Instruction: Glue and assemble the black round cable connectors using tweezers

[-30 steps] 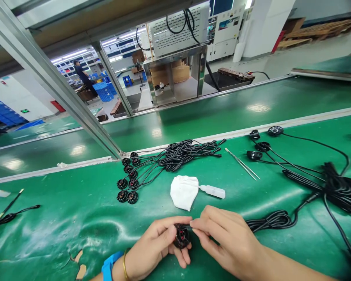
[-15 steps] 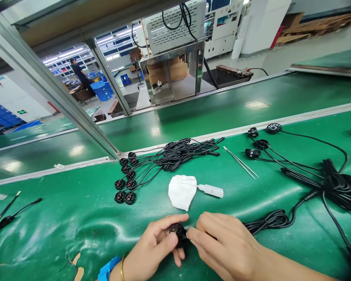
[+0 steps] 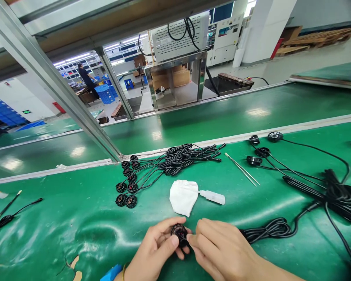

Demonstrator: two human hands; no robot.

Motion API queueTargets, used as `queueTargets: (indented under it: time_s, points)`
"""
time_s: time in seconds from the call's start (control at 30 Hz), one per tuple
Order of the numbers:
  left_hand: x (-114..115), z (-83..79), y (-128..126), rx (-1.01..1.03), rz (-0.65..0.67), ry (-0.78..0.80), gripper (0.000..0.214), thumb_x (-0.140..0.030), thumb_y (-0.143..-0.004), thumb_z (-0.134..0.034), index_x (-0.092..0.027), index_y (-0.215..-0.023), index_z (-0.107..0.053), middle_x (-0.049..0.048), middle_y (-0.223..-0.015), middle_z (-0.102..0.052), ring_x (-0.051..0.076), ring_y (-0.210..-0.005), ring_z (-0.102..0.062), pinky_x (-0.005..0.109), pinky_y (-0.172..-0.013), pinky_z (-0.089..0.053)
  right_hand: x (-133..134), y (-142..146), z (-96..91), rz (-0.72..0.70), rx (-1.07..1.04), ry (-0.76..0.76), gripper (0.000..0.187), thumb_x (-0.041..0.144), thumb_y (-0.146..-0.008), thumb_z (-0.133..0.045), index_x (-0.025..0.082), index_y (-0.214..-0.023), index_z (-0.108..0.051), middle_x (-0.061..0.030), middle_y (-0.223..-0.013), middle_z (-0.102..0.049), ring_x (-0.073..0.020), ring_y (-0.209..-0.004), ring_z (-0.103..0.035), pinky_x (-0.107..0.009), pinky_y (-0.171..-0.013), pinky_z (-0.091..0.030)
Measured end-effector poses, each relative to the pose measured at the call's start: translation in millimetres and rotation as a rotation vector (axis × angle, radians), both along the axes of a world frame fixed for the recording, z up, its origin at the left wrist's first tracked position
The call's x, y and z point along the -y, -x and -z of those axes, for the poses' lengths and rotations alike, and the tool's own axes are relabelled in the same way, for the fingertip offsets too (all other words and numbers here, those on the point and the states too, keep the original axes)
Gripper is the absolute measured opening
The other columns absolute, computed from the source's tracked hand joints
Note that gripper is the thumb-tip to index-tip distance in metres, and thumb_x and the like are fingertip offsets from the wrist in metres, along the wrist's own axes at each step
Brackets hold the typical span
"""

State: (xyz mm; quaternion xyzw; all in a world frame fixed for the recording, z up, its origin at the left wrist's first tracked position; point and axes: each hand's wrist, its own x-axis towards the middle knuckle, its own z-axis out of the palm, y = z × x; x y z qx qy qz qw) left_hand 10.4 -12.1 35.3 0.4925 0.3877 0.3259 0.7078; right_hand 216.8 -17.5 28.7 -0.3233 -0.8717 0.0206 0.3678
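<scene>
My left hand (image 3: 158, 249) is closed around a small round black housing (image 3: 179, 233), whose open face with reddish bits inside is turned up. My right hand (image 3: 222, 246) pinches at the housing's right edge; what lies between its fingertips is hidden. A coiled black cable (image 3: 272, 228) emerges from behind my right hand and runs off to the right. Just beyond my hands lie a white cloth (image 3: 183, 197) and a small translucent bottle (image 3: 213, 197) with its thin tip touching the cloth.
Several similar black housings (image 3: 131, 201) with bundled cables (image 3: 178, 158) lie back left. Metal tweezers (image 3: 242, 169) rest on the green mat. More cabled black parts (image 3: 254, 160) are at the right. A metal post (image 3: 76, 105) rises at the left, and a green conveyor belt (image 3: 199, 121) runs behind.
The housing has turned in my left hand, so its open face shows more now. My right hand stays pinched at its edge. The whole view has shifted slightly down.
</scene>
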Motion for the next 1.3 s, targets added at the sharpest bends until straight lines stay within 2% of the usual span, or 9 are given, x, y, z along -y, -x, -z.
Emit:
queueTargets:
  time_s: [0.17,0.4,0.57,0.67,0.8,0.87,1.03,1.2,1.3]
  points:
    - [1,-5.5,-4,-0.063,-0.059,0.023,0.046,-0.044,-0.085,-0.072,-0.018,-0.122,-0.068,0.0071,-0.091,-0.073,0.016,-0.078,-0.066,0.031,-0.082,-0.055,2,7,8.2,0.04,0.008,-0.025,0.025,0.009,-0.097,-0.043,0.018,-0.076,-0.054,-0.0001,-0.069,-0.048,-0.0149,-0.06,-0.043,-0.031,-0.057,-0.027]
    - [2,1.7,-7,-0.115,-0.112,0.103,0.043,-0.031,-0.073,-0.084,-0.017,-0.111,-0.068,0.0054,-0.088,-0.072,0.013,-0.072,-0.064,0.027,-0.075,-0.055,5,13,16.1,0.076,-0.002,-0.038,0.025,0.008,-0.095,-0.042,0.019,-0.075,-0.053,-0.0003,-0.068,-0.05,-0.015,-0.059,-0.045,-0.031,-0.056,-0.028]
    - [5,6.1,-6,-0.1,-0.106,0.023,0.047,-0.039,-0.081,-0.076,-0.016,-0.121,-0.066,0.0093,-0.096,-0.073,0.016,-0.078,-0.064,0.028,-0.077,-0.054,8,15,19.3,0.098,-0.01,-0.025,0.025,0.007,-0.094,-0.042,0.019,-0.075,-0.053,-0.0008,-0.068,-0.051,-0.0146,-0.058,-0.048,-0.029,-0.056,-0.03]
    - [4,4.0,-5,-0.11,-0.109,0.005,0.04,-0.041,-0.083,-0.074,-0.015,-0.114,-0.069,0.0078,-0.091,-0.072,0.015,-0.076,-0.064,0.027,-0.075,-0.054,9,16,20.0,0.084,-0.032,0.004,0.025,0.008,-0.096,-0.04,0.02,-0.079,-0.055,-0.0007,-0.068,-0.053,-0.015,-0.058,-0.05,-0.029,-0.055,-0.032]
    - [2,1.6,-3,-0.097,-0.142,-0.021,0.033,-0.04,-0.085,-0.073,-0.016,-0.108,-0.07,0.0045,-0.083,-0.07,0.014,-0.071,-0.064,0.026,-0.071,-0.054,8,15,16.8,0.115,-0.088,0.043,0.021,0.02,-0.102,-0.039,0.019,-0.098,-0.06,-0.002,-0.076,-0.06,-0.0162,-0.065,-0.056,-0.028,-0.058,-0.037]
    - [2,2.0,-3,-0.092,-0.161,-0.01,0.034,-0.041,-0.084,-0.073,-0.016,-0.107,-0.07,0.0069,-0.089,-0.073,0.014,-0.072,-0.064,0.027,-0.072,-0.055,7,15,14.9,0.117,-0.107,0.035,0.018,0.021,-0.102,-0.042,0.018,-0.1,-0.06,-0.0021,-0.078,-0.061,-0.016,-0.066,-0.057,-0.028,-0.059,-0.038]
    - [6,9.0,-6,-0.133,-0.206,0.0,0.04,-0.041,-0.084,-0.073,-0.017,-0.117,-0.068,0.0139,-0.108,-0.076,0.021,-0.086,-0.07,0.032,-0.082,-0.056,6,16,17.3,0.159,-0.087,-0.027,0.018,0.012,-0.097,-0.045,0.019,-0.084,-0.056,-0.0012,-0.07,-0.056,-0.0155,-0.061,-0.054,-0.029,-0.058,-0.034]
    - [13,18.4,-4,-0.19,-0.13,-0.063,0.058,-0.045,-0.089,-0.066,-0.019,-0.14,-0.056,0.0185,-0.13,-0.069,0.028,-0.1,-0.072,0.039,-0.096,-0.055,9,20,21.2,0.253,-0.037,-0.039,0.021,0.012,-0.094,-0.043,0.02,-0.077,-0.053,-0.0006,-0.067,-0.054,-0.0162,-0.058,-0.05,-0.031,-0.059,-0.031]
    - [14,22.4,-1,-0.254,-0.107,-0.131,0.057,-0.041,-0.093,-0.062,-0.021,-0.145,-0.052,0.0171,-0.136,-0.066,0.028,-0.103,-0.072,0.039,-0.097,-0.055,8,20,21.4,0.272,-0.043,-0.03,0.022,0.011,-0.093,-0.041,0.021,-0.075,-0.051,0.0003,-0.066,-0.053,-0.0155,-0.057,-0.049,-0.031,-0.059,-0.03]
